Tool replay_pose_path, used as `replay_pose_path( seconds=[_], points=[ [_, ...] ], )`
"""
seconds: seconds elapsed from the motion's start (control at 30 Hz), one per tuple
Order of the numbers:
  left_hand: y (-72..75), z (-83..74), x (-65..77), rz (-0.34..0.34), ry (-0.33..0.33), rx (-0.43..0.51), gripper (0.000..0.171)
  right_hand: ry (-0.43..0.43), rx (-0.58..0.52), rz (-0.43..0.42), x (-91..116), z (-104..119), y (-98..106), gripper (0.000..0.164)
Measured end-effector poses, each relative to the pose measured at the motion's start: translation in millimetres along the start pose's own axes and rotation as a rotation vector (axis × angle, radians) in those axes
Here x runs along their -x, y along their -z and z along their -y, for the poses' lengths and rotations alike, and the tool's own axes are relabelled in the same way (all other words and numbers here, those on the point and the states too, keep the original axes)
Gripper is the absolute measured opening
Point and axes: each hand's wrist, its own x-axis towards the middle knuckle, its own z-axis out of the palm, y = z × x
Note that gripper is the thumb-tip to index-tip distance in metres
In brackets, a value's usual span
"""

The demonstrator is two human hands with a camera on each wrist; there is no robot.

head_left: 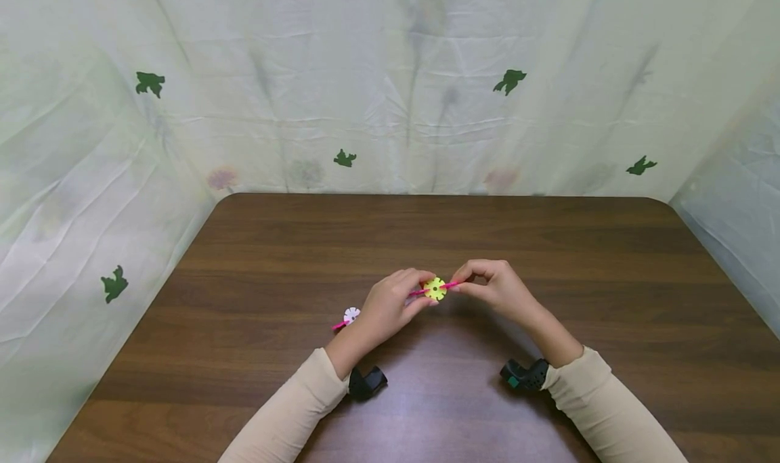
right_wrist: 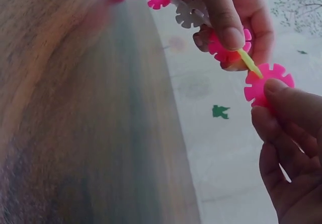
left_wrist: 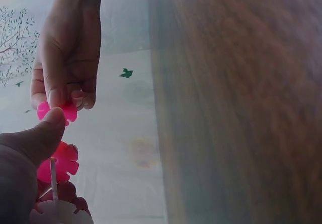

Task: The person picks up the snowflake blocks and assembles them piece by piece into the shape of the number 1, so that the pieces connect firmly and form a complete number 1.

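Note:
In front of me a chain of notched plastic discs, linked slot to slot, stretches between my hands. My left hand (head_left: 385,309) pinches it near a pink disc (right_wrist: 216,48), thumb on top. A yellow disc (head_left: 435,289), edge-on in the right wrist view, sits between that one and the pink end disc (right_wrist: 271,80). Thumb and fingers of my right hand (head_left: 501,288) pinch this end disc. The chain's tail, with a white disc (head_left: 351,315) and another pink disc (head_left: 338,325), trails past my left wrist. My left hand hides the chain's middle in the head view.
A brown wooden table (head_left: 292,236) with rounded far corners lies under both hands. Behind it and along its sides hangs a pale curtain (head_left: 378,63) with green leaf-like patches. Black wrist cameras (head_left: 368,384) are strapped on both wrists.

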Motion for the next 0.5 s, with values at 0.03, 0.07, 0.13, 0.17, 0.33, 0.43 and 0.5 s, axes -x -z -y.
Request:
replay_pose_path(
  seconds=[0.03,0.07,0.13,0.17,0.33,0.43,0.5],
  points=[
    [0.1,-0.2,-0.2,-0.004,0.003,0.004,0.033,-0.014,-0.001,-0.006,0.3,-3.0,-0.2,0.009],
    [0.1,-0.5,-0.3,-0.006,0.006,0.001,0.033,-0.030,-0.002,-0.008,0.6,-6.3,-0.6,0.009],
    [0.2,-1.0,-0.4,-0.011,0.013,0.002,0.033,-0.067,-0.004,-0.009,0.8,-11.9,-1.5,0.010],
    [0.3,-1.3,-0.4,-0.013,0.019,0.003,0.034,-0.089,-0.014,-0.006,0.8,-15.0,-2.1,0.012],
    [-0.3,-1.9,0.1,-0.008,0.043,0.007,0.033,-0.195,-0.163,0.026,0.6,-20.0,-7.6,0.026],
    [-0.5,-1.9,0.1,0.001,0.045,0.004,0.031,-0.249,-0.258,0.053,0.3,-20.7,-11.6,0.025],
    [-0.6,-2.1,-0.4,0.005,0.042,0.009,0.031,-0.275,-0.296,0.070,0.2,-20.1,-13.8,0.022]
  ],
)
